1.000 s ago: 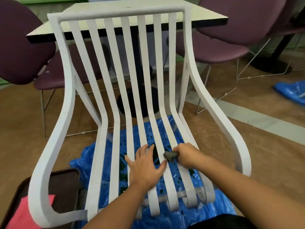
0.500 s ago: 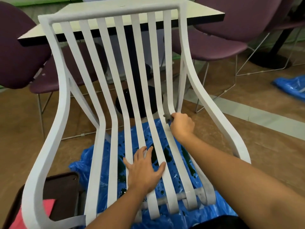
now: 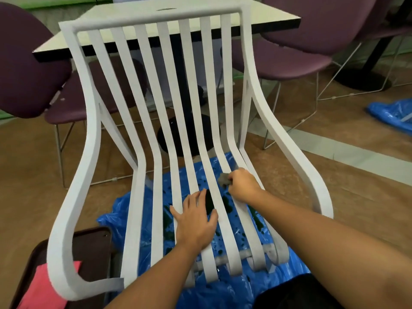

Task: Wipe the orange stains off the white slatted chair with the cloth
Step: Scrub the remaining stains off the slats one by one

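The white slatted chair (image 3: pixel 142 121) stands right in front of me, its seat slats running toward me. My left hand (image 3: pixel 195 221) lies flat with spread fingers on the middle seat slats. My right hand (image 3: pixel 243 186) grips a small grey cloth (image 3: pixel 224 179) and presses it on a slat on the right of the seat, just in front of the bend into the backrest. Only a corner of the cloth shows past my fingers. No orange stain is visible on the slats.
A blue plastic sheet (image 3: pixel 124 210) with dark wet spots lies on the floor under the chair. A dark tray (image 3: pixel 93 244) with a pink cloth (image 3: pixel 42 288) sits at lower left. Behind the chair are a table (image 3: pixel 267 14) and purple chairs (image 3: pixel 22 63).
My right hand ran the cloth up the slat toward the backrest bend, then came back down toward me. My left hand stayed flat on the middle slats.
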